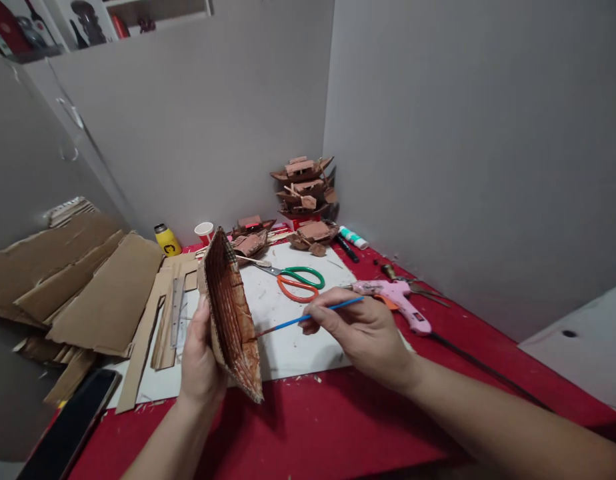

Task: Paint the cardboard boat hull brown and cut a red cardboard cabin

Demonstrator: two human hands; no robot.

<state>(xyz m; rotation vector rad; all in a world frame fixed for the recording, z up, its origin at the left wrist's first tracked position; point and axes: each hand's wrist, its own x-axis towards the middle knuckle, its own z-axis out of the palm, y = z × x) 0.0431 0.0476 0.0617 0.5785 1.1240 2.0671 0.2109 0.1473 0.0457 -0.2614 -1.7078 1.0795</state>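
A cardboard boat hull (231,313) is held up on its end above the table, its inside dark reddish brown and its right side lighter. My left hand (202,353) grips it from the left, the thumb along its outer side. Between the pinched fingers of my right hand (363,330) is a thin blue paintbrush (308,316), whose tip touches the lighter side of the hull. Scissors (301,283) with one green and one orange handle lie just behind the brush on a white board (308,353).
Cardboard sheets (103,293) and a black phone (71,427) are at the left. A pink glue gun (401,300) with a cord lies right. Finished model boats (303,187) stand stacked at the back, near a yellow bottle (167,240) and a paper cup (205,232).
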